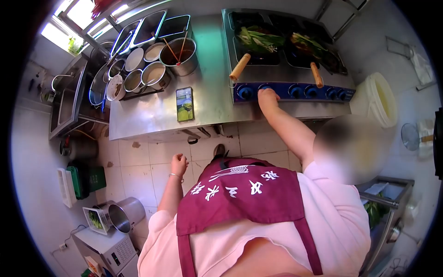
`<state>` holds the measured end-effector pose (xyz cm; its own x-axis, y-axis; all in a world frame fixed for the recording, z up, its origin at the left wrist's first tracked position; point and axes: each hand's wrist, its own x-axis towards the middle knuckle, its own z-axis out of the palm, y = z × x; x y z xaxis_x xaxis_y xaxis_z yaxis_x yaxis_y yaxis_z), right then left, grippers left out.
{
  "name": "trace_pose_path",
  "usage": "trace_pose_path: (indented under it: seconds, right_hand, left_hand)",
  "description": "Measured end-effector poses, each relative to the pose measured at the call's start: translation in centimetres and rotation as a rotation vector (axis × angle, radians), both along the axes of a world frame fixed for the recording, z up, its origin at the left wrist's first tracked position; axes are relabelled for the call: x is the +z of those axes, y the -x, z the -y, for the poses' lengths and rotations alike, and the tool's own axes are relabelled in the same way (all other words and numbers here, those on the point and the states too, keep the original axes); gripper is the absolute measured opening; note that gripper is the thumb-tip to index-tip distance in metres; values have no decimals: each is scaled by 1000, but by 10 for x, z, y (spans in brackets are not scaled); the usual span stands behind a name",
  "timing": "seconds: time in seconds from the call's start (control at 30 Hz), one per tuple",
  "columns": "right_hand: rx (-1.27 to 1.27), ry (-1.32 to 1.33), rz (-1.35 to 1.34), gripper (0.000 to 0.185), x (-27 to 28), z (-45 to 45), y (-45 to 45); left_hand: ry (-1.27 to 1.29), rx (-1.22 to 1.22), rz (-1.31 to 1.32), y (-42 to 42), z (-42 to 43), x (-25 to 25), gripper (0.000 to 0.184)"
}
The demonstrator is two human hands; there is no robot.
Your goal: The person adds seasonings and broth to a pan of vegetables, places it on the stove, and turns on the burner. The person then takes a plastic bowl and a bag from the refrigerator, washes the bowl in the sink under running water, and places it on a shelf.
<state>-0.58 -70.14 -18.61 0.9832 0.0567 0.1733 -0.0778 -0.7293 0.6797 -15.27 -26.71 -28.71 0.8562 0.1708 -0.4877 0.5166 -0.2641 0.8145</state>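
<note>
In the head view, the right hand [267, 98] reaches forward to the blue panel [277, 92] on the front of the stove [256, 73], its fingers at the second knob [264, 86] from the left. The hand hides most of that knob, so I cannot tell whether the fingers pinch it or only touch it. The other knobs stand in a row along the panel, one to the left and the rest to the right.

The left hand [179, 164] hangs in front of the counter [210, 99], over the tiled floor, fingers loosely curled and free of any object; a bracelet [175, 175] circles the wrist.

On the stove, long greens [258, 40] lie in two dark wells, and two wooden handles [239, 67] stick out at the front. On the counter to the left, a phone [185, 105] lies face up with its screen lit. Beyond it stands a steel pot [187, 68] with two sticks in it, beside bowls [134, 60] and metal trays. A white bucket [369, 96] stands just right of the stove.
</note>
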Motion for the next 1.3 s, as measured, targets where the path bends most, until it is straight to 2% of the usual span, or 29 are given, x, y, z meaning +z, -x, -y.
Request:
trace_pose_path:
  seconds: [0.23, 0.43, 0.5, 0.73, 0.8, 0.93, 1.0, 1.07, 1.1, 1.17, 1.2, 1.23, 1.3]
  right_hand:
    - [20, 147, -36, 20, 8, 0, -5]
    - [-7, 195, -6, 21, 12, -5, -7]
    - [-49, 120, -191, 22, 14, -4, -11]
    - [-147, -48, -370, 26, 37, -13, -11]
    - [-74, -268, -263, 25, 37, -6, -6]
    - [98, -597, -109, 22, 82, 0, 35]
    - [249, -879, -9, 20, 97, -1, 79]
    - [-156, -1899, -406, 22, 95, 4, 127]
    - [-370, -2253, -600, 28, 88, 12, 153]
    - [-391, -2861, -847, 32, 45, 38, 213]
    - [-568, -2985, -885, 33, 28, 47, 238]
    - [-766, -2800, -798, 33, 20, 49, 257]
    - [-905, -1653, -726, 33, -15, 59, 274]
  left_hand:
    - [73, 4, -4, 19, 7, -3, 34]
    - [91, -14, 37, 30, 13, 16, 33]
    - [101, -13, 43, 33, 17, 22, 33]
    - [49, -72, 56, 43, 22, 30, 31]
    - [55, -57, 46, 48, 18, 29, 31]
    - [49, -51, 36, 46, 9, 25, 31]
    - [26, -46, 42, 44, 5, 24, 31]
    - [0, -34, 45, 44, 1, 22, 31]
    - [0, -45, 72, 41, 0, 20, 30]
    - [5, -62, 134, 28, 3, 27, 28]
    - [1, -65, 129, 20, 5, 31, 28]
    - [-47, -90, 171, 11, 6, 34, 28]
    - [-123, -117, 283, -13, 2, 25, 27]
